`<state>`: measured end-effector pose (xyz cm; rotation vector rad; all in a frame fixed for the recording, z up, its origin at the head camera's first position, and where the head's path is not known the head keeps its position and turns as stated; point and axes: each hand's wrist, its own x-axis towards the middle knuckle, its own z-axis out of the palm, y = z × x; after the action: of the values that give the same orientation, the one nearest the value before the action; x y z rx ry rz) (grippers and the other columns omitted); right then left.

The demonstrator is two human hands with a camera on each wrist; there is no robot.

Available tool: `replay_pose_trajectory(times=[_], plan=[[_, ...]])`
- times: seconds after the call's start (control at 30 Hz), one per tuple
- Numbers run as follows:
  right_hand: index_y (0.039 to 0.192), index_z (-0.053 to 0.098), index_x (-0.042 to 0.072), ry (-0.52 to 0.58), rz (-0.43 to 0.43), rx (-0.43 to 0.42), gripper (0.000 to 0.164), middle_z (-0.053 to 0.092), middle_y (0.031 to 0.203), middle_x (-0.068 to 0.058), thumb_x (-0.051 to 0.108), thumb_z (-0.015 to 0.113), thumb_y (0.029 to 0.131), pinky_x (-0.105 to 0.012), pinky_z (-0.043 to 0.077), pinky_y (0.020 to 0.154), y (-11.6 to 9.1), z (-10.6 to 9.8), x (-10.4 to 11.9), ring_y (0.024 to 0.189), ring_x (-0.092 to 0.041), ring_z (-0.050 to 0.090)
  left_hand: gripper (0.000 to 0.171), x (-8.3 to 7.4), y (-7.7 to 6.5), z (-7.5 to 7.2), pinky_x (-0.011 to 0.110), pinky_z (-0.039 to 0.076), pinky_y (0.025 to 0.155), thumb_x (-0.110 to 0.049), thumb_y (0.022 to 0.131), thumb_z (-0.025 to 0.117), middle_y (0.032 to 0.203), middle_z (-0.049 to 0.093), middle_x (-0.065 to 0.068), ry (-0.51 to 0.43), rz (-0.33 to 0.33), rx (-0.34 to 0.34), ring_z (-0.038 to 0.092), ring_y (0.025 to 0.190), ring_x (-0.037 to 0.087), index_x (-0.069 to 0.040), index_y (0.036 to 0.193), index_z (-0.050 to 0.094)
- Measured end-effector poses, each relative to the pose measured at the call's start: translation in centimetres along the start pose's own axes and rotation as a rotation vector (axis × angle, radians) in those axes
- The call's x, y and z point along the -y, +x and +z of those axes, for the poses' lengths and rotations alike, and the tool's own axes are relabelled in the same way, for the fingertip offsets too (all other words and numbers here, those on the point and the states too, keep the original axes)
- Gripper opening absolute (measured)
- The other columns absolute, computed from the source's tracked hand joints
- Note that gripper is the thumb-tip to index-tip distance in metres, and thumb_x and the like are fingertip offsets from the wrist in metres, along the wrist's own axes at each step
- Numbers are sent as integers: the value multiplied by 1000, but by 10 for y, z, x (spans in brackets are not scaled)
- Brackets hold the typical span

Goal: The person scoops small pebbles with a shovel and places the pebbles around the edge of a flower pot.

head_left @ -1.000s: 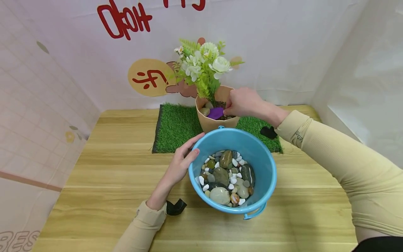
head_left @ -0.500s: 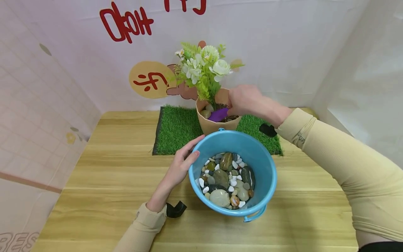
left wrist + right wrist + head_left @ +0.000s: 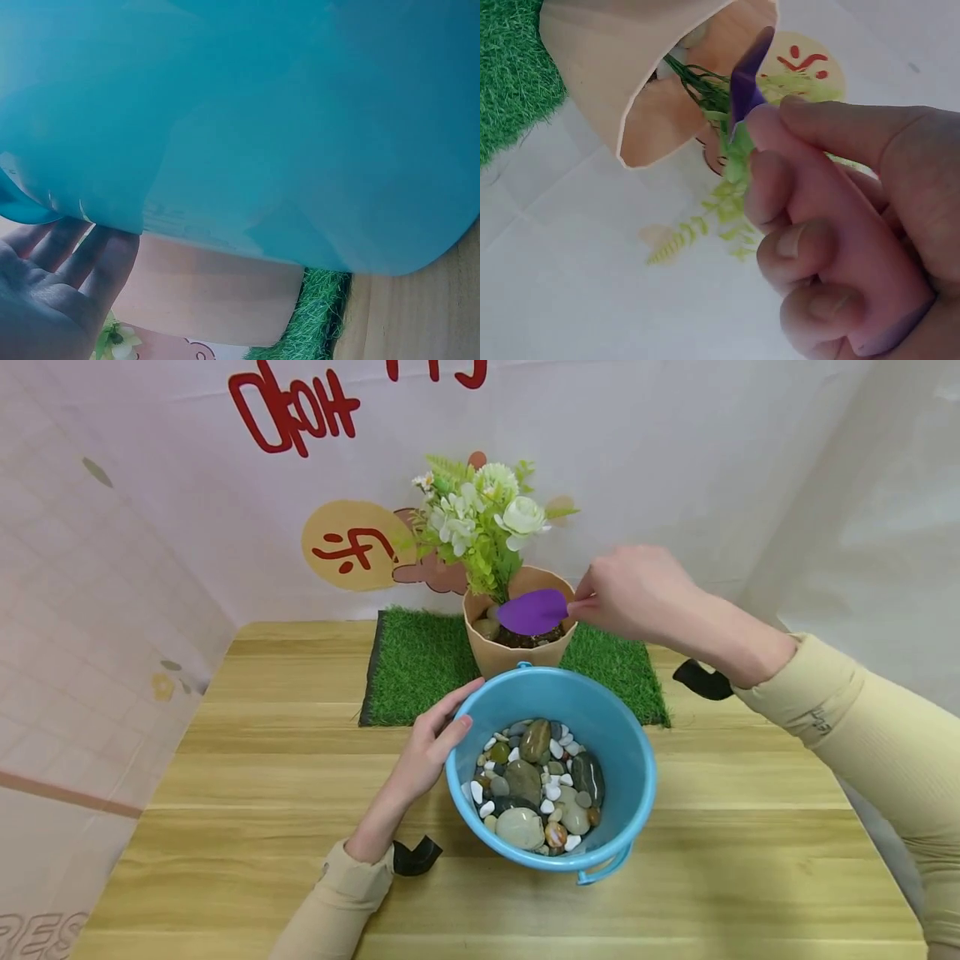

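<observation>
My right hand (image 3: 637,593) grips the pink handle (image 3: 847,240) of a small garden trowel, with its thumb along the top. The trowel's purple blade (image 3: 534,612) is over the beige flower pot (image 3: 517,657), partly hiding the soil. White flowers with green leaves (image 3: 483,518) stand in the pot, and rounded stones (image 3: 486,628) lie at its left side. My left hand (image 3: 423,752) rests against the left side of a blue bucket (image 3: 651,760), fingers straight along the outer wall and thumb at the rim. The bucket contains several stones and white pebbles (image 3: 521,781).
The pot stands on a strip of artificial grass (image 3: 416,668) at the back of the wooden table (image 3: 247,793), close behind the bucket. A printed white backdrop (image 3: 652,460) rises behind. The bucket's handle (image 3: 606,868) hangs at its front.
The right hand has drawn right and slightly up, lifting the trowel blade from low in the pot, where it was beside the stones. The left hand and bucket stay in place.
</observation>
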<state>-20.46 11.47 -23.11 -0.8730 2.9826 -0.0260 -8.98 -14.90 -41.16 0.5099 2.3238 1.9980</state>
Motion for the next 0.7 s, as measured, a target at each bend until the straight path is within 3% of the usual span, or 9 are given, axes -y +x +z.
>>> replay_pose_trajectory(times=[0.07, 0.17, 0.33, 0.5, 0.63, 0.7], plan=[[100, 87, 21, 4, -27, -44, 22, 82, 86, -2, 33, 68, 99, -34, 48, 51, -13, 0, 0, 72, -20, 72, 53, 1, -1, 0, 52, 66, 94, -14, 106, 46, 147, 61, 28, 4, -1, -3, 67, 125, 49, -5, 159, 45], [107, 86, 22, 3, -58, -100, 21, 83, 83, -1, 34, 71, 99, -35, 47, 47, -35, -1, 1, 70, -22, 74, 53, 2, 0, 1, 54, 67, 91, -14, 106, 46, 146, 61, 29, -2, 0, -5, 67, 124, 50, -6, 159, 45], [106, 86, 25, -22, -133, -189, 17, 78, 74, 3, 35, 74, 97, -32, 38, 41, -70, -1, 4, 60, -17, 68, 54, 2, 1, 1, 54, 67, 90, -14, 106, 45, 147, 59, 29, -14, 1, 0, 67, 124, 50, -6, 159, 44], [98, 82, 34, -85, -319, -266, 7, 58, 59, 14, 32, 81, 92, -27, 36, 42, -92, 5, 4, 52, -2, 52, 54, 1, 0, 1, 48, 67, 92, -15, 106, 45, 150, 58, 28, -15, -2, -8, 66, 126, 49, -6, 159, 44], [102, 81, 33, -138, -452, -282, 17, 62, 65, 15, 31, 85, 86, -23, 39, 42, -101, 15, 3, 55, -1, 56, 54, 0, 0, 1, 48, 66, 95, -15, 107, 45, 150, 58, 28, -15, 0, -4, 66, 128, 49, -5, 160, 44], [100, 79, 31, -172, -502, -264, 16, 57, 63, 14, 31, 86, 85, -21, 35, 41, -105, 22, 2, 54, -1, 52, 53, -1, 0, 1, 50, 65, 97, -15, 107, 45, 150, 58, 27, -8, -1, -5, 65, 129, 48, -6, 160, 44]])
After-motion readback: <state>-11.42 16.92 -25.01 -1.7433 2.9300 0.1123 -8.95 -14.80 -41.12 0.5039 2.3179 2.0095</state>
